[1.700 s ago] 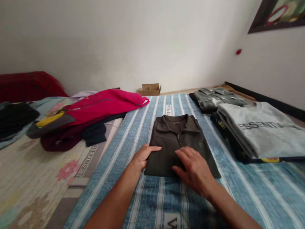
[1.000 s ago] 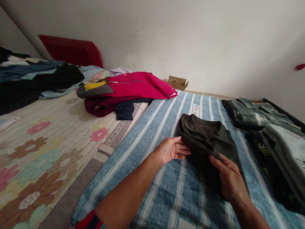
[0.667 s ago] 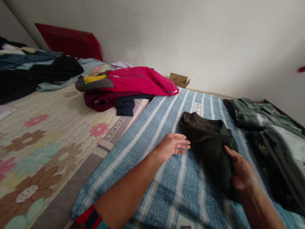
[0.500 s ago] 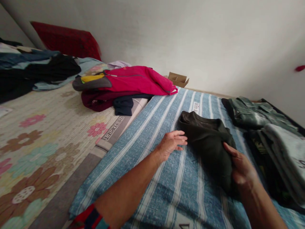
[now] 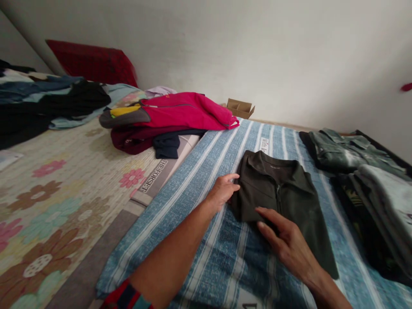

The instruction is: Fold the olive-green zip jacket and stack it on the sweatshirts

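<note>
A dark olive zip-neck top (image 5: 294, 201) lies folded on the blue striped bedding, its collar at the far end and its short zip facing up. My right hand (image 5: 286, 240) pinches the near left part of the top between thumb and fingers. At the top's left edge is my left hand (image 5: 223, 191), fingers stretched and apart, the tips at the fabric. Part of the top's near edge is hidden behind my right hand.
Folded clothes form a stack (image 5: 383, 201) on the right, beside a folded green shirt (image 5: 344, 148). A pink jacket (image 5: 189, 111) lies over other garments at back left. Dark clothes (image 5: 74, 101) heap at far left. A cardboard box (image 5: 240, 108) stands by the wall.
The top has been laid flatter, and its zip and collar now show. My right hand has moved left across to its near left part. My left hand has shifted slightly left.
</note>
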Demonstrator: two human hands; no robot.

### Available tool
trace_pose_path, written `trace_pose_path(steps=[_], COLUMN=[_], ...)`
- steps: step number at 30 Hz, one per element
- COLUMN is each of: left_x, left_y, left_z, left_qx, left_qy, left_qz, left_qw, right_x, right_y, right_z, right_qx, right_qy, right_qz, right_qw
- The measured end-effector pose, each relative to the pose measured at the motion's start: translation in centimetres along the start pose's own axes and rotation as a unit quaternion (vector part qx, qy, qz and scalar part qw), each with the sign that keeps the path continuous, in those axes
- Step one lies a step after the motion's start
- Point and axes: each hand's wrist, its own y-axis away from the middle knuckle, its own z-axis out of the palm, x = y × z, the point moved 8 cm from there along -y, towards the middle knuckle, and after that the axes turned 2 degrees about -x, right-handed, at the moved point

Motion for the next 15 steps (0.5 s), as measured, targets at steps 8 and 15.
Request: trace_pose_path(steps=[8, 15], left_x=[-0.7, -0.5], left_y=[-0.6, -0.3], left_z=[-0.5, -0.5], left_qx=[-0.011, -0.017], left_qy=[-0.01, -0.01], left_qz=[0.011, 0.026], left_qw=[1.0, 0.999], right_x=[-4.5, -4.2], right_y=[-5.1, -9.1], right_z=[2.5, 5.3], right_qx=[-0.014, -0.117], right_qy=[0.421, 0.507], right_qz=[0.023, 0.014], right_qw=[0.907, 0.854])
